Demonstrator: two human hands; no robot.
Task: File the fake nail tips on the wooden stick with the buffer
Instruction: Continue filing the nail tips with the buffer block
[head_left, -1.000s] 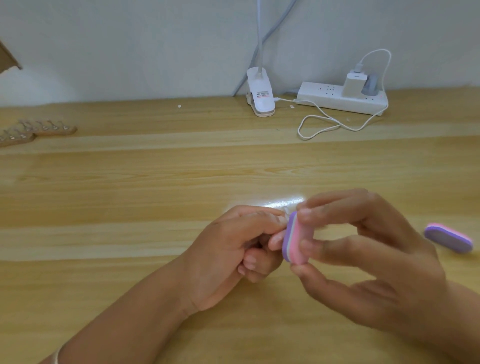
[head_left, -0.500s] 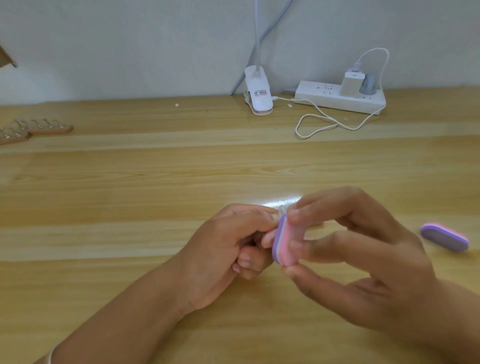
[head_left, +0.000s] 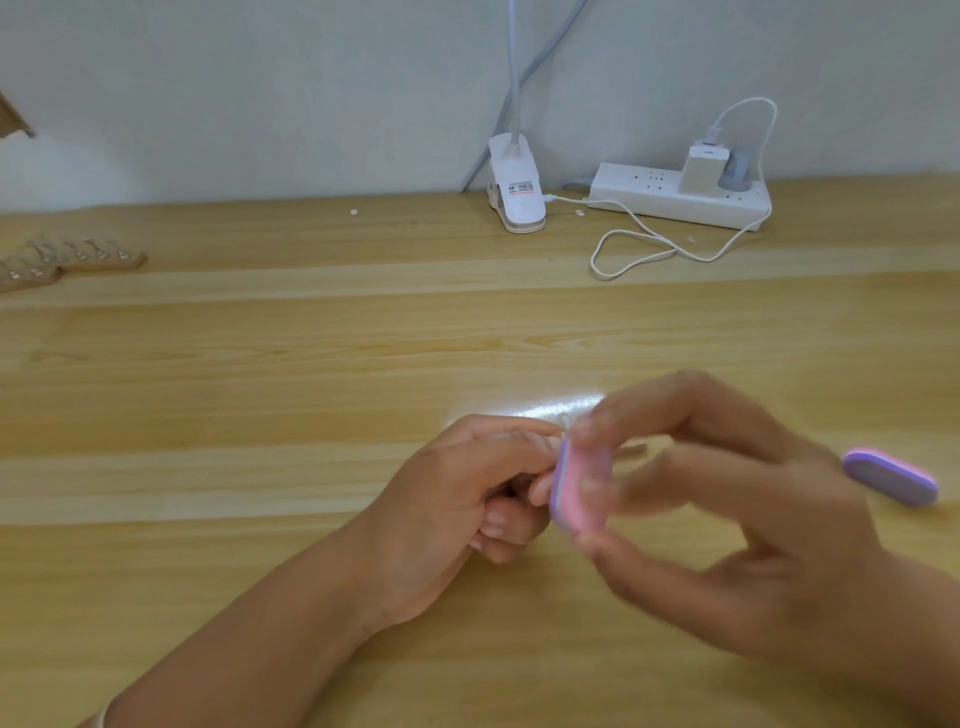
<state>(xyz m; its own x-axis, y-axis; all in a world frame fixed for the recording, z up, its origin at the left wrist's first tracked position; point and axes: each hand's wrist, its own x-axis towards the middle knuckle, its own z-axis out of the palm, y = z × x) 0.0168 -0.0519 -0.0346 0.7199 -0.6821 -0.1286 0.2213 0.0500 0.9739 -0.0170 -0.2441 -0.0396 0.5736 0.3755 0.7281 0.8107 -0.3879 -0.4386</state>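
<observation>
Nothing legible. One printed label (head_left: 521, 188) on the white lamp clamp (head_left: 511, 166) at the back of the bench (head_left: 311, 338): dark print above a thin red line, too small and blurred to make out. Language and brand not determinable.

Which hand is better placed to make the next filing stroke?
Right. The right hand pinches the pink buffer and holds it against the left hand. The left hand's fingers are curled round the wooden stick, so it looks best left steadying the stick.
</observation>
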